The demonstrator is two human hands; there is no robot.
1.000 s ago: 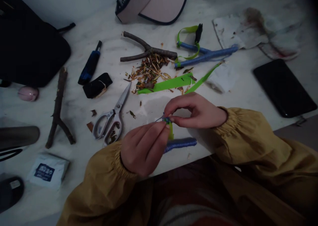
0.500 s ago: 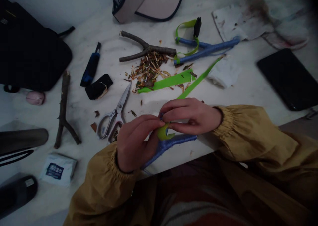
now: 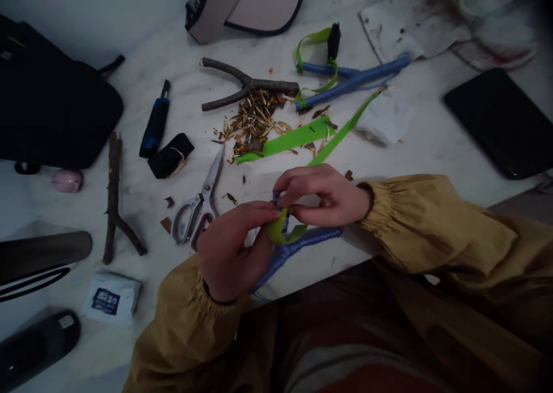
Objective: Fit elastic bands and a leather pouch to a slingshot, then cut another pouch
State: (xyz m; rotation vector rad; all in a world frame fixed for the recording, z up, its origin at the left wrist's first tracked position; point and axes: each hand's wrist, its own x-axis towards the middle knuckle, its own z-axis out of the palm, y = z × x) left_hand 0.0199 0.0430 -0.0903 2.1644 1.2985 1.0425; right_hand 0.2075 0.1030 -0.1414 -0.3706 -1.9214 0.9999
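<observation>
My left hand (image 3: 231,249) is closed around a forked stick wrapped in blue cord (image 3: 311,239), a slingshot frame. Its thumb and finger pinch a flat green band (image 3: 276,233), which curls in a small loop beside one blue prong. At that prong's tip, my right hand (image 3: 330,194) has thumb and fingers closed on the band; the exact grip is partly hidden. One prong stretches to the right below my right hand. A long green strip (image 3: 345,133) runs from behind my right hand toward the back. Scissors (image 3: 201,200) lie just beyond my left hand.
Farther back lie wood shavings (image 3: 254,119), a bare forked stick (image 3: 250,86), and a second blue slingshot (image 3: 354,82) with a green band. A utility knife (image 3: 155,119) and another forked stick (image 3: 113,203) are on the left. A black tablet-like object (image 3: 501,122) is at right.
The green band's curl by the prong has opened wider, its free end now reaching farther right. My right hand's fingers have spread slightly from its thumb. The whole view has shifted a little.
</observation>
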